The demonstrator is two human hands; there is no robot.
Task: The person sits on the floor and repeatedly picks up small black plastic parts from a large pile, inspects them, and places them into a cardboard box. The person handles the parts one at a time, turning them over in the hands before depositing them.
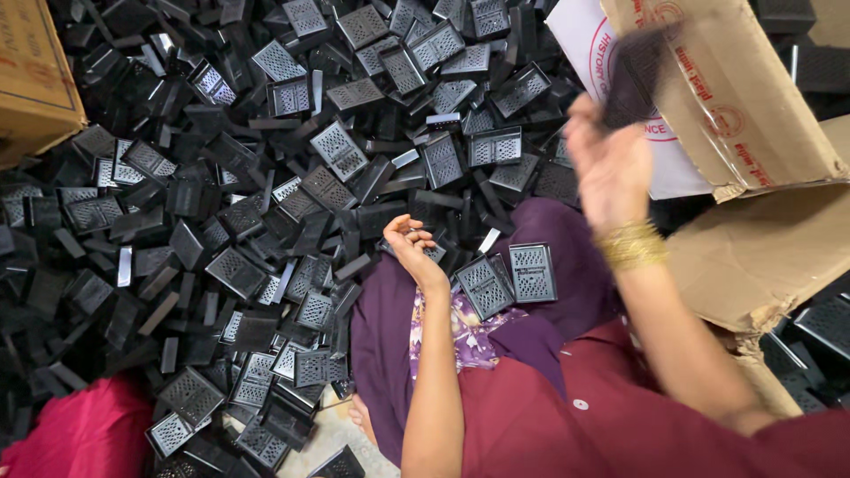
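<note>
Head view. The left hand (413,243) lay low over the lap, forearm running straight up from the bottom edge, wrist bent, palm turned up, fingers curled loosely inward. Whether it held anything small could not be told; it rested at the near edge of the pile (266,177) of black grilles, touching or just above one. The right hand (609,164) was raised, blurred, forearm coming up from the lower right, gold bangles (630,245) at the wrist. Its fingers were closed on a black grille (636,75), held up against the open flap of the box (726,97).

Two grilles (509,279) lay on the purple cloth (390,336) of the lap, between the two arms. The pile covered the floor from the lap to the upper and left edges. A second box (31,80) stood at upper left. Red cloth (84,434) lay at lower left.
</note>
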